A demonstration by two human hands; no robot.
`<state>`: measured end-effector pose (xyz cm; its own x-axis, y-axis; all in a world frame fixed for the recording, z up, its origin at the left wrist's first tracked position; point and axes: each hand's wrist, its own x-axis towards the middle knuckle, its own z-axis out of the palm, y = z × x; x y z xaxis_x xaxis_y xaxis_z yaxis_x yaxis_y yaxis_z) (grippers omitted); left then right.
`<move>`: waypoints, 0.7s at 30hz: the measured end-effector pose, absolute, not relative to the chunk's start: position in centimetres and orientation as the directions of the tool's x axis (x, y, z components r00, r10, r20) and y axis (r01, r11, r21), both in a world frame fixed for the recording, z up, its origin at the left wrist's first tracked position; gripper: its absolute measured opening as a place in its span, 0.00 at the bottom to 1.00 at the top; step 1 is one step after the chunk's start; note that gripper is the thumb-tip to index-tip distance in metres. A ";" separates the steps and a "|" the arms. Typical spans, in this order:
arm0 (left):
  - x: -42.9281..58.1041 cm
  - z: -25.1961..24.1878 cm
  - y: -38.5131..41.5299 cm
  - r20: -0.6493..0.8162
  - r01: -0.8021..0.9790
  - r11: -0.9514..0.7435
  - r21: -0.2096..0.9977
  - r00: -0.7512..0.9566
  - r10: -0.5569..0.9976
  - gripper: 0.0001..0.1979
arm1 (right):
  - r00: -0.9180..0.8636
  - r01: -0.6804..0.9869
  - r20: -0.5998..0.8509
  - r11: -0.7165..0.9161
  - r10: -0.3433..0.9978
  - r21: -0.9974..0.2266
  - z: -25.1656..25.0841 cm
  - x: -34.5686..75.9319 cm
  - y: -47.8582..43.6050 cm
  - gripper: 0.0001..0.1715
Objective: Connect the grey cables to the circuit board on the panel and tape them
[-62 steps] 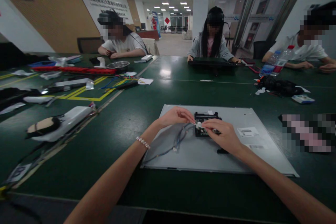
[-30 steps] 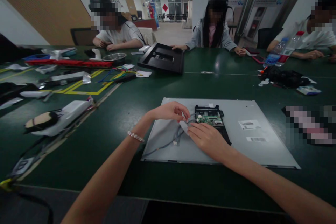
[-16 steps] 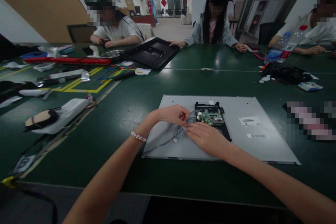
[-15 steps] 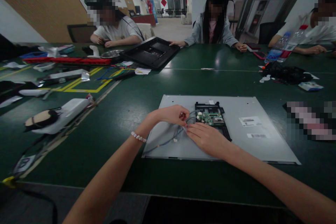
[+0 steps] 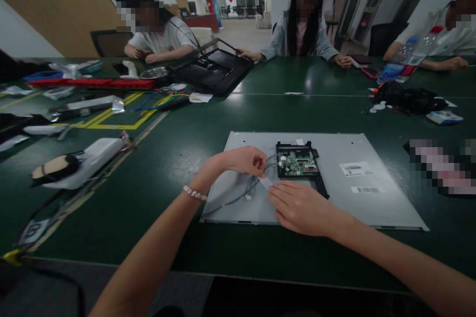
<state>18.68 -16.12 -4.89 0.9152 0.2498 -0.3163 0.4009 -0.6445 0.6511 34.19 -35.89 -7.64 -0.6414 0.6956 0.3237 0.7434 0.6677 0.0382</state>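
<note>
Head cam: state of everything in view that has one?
left hand: pinched shut on cables
right hand: open, flat, fingertips at white strip
circuit board: uncovered, in its black frame
grey panel: flat on table
black cover: tilted, co-worker's hand at its edge

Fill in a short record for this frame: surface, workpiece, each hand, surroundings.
Surface: green table
Workpiece: grey metal panel lying flat, with a green circuit board mounted on it
Left hand: fingers pinched on the blue-grey cables beside the board
Right hand: flat on the panel, fingertips at a white strip
Surroundings: a person across the table handles a black cover; bottles far right
</note>
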 end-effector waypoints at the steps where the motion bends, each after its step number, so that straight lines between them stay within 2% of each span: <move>1: 18.7 -4.8 -16.2 -0.320 0.403 -0.650 0.645 0.914 0.250 0.11 | -0.640 0.744 0.331 0.666 0.693 0.045 -7.6 34.1 -35.9 0.21; 9: 18.8 -4.0 -16.5 -0.312 0.402 -0.684 0.608 0.914 0.260 0.14 | -0.619 0.750 0.395 0.661 0.679 0.038 -7.8 34.1 -36.0 0.17; 13: 18.8 -4.3 -16.5 -0.296 0.397 -0.696 0.599 0.917 0.268 0.16 | -0.537 0.789 0.522 0.614 0.663 0.032 -6.5 35.7 -35.6 0.16; 15: 18.8 -4.4 -16.5 -0.291 0.397 -0.716 0.574 0.916 0.275 0.16 | -0.453 0.844 0.547 0.536 0.705 0.008 -5.8 37.8 -35.3 0.17; 17: 18.9 -4.4 -16.7 -0.280 0.400 -0.746 0.532 0.915 0.291 0.17 | -0.343 0.911 0.507 0.412 0.791 -0.026 -5.6 40.9 -35.1 0.19; 21: 19.0 -4.1 -17.2 -0.265 0.414 -0.791 0.450 0.908 0.324 0.19 | -0.029 0.997 0.381 0.051 0.924 -0.049 -7.8 48.7 -35.6 0.25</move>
